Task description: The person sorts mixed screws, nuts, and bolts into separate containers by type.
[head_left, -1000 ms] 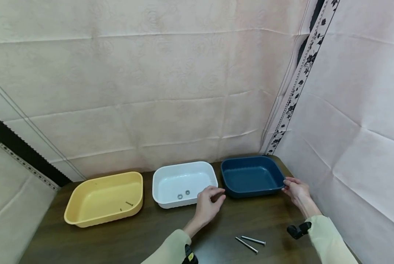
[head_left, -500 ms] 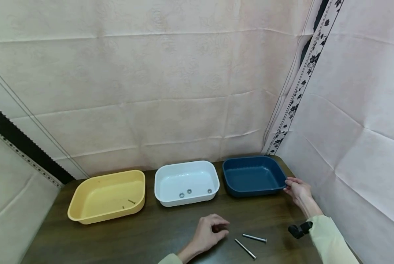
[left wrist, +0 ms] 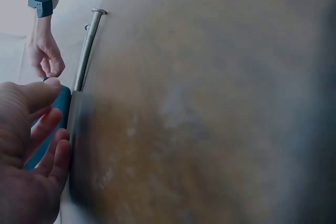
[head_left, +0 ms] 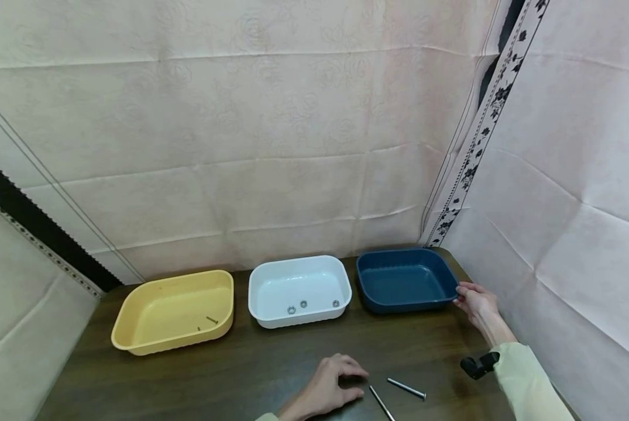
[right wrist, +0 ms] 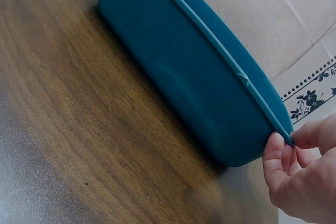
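My left hand (head_left: 332, 386) hovers low over the table, thumb and fingers spread apart with nothing between them. Right by its fingertips lies a long metal bolt (head_left: 381, 403), its near end cut off by the head view's lower edge. A second bolt (head_left: 406, 388) rests just to the right. In the left wrist view, a bolt (left wrist: 88, 51) with a flat head lies beyond the fingers. My right hand (head_left: 477, 307) pinches the right front corner of the dark blue tray (right wrist: 173, 77) between thumb and fingers; the tray stands on the table.
A white tray (head_left: 301, 320) with three nuts (head_left: 303, 304) inside stands mid-back. Left of it is a yellow tray (head_left: 172, 346) holding small screws (head_left: 212, 320). Pale cloth walls (head_left: 293, 146) enclose the wooden table (head_left: 198, 386) at the back and sides.
My left hand has come back from the white tray's front rim to the bolts, uncovering a third nut. The nearer bolt has shifted left and nearer. My right hand keeps its hold.
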`<state>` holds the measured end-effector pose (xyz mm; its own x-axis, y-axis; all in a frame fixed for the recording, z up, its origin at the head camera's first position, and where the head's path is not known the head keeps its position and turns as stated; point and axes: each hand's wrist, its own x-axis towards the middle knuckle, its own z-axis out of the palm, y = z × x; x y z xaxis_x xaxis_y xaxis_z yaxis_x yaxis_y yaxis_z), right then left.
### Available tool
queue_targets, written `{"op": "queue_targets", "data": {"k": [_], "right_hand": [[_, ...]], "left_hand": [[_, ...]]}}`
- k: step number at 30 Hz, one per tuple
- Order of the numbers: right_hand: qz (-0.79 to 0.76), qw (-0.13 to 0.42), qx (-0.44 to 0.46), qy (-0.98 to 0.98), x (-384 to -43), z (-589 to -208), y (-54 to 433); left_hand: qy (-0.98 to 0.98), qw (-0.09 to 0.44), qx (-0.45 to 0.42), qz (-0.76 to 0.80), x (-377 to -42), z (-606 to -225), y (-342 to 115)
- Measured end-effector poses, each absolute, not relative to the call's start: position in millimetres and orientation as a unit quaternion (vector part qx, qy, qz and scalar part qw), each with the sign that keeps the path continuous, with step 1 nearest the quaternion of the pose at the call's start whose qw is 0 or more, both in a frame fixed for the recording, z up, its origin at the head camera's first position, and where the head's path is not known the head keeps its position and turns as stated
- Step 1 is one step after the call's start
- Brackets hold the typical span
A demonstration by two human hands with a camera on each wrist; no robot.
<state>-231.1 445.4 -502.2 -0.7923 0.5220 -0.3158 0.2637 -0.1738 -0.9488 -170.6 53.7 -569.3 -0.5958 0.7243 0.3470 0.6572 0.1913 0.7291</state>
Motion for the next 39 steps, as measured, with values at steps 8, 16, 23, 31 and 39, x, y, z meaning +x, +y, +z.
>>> {"op": "queue_targets", "data": {"k": [8, 16, 23, 31, 39], "right_hand": [[0.702, 0.096, -0.312, -0.633, -228, -502, 446], [0.710, 0.082, -0.311, -0.627, -228, -503, 449], [0.707, 0.084, -0.316, -0.627, -230, -504, 446], [0.708, 0.084, -0.314, -0.627, -231, -500, 445], [0.706, 0.084, -0.316, -0.628, -230, -499, 447]], "left_hand": [[0.764, 0.042, 0.416, 0.492, -162, -572, 43], [0.773, 0.015, 0.448, 0.448, -165, -573, 34], [0.767, 0.006, 0.452, 0.455, -167, -573, 31], [0.772, -0.035, 0.396, 0.496, -162, -571, 13], [0.792, -0.017, 0.284, 0.540, -150, -563, -7]]}}
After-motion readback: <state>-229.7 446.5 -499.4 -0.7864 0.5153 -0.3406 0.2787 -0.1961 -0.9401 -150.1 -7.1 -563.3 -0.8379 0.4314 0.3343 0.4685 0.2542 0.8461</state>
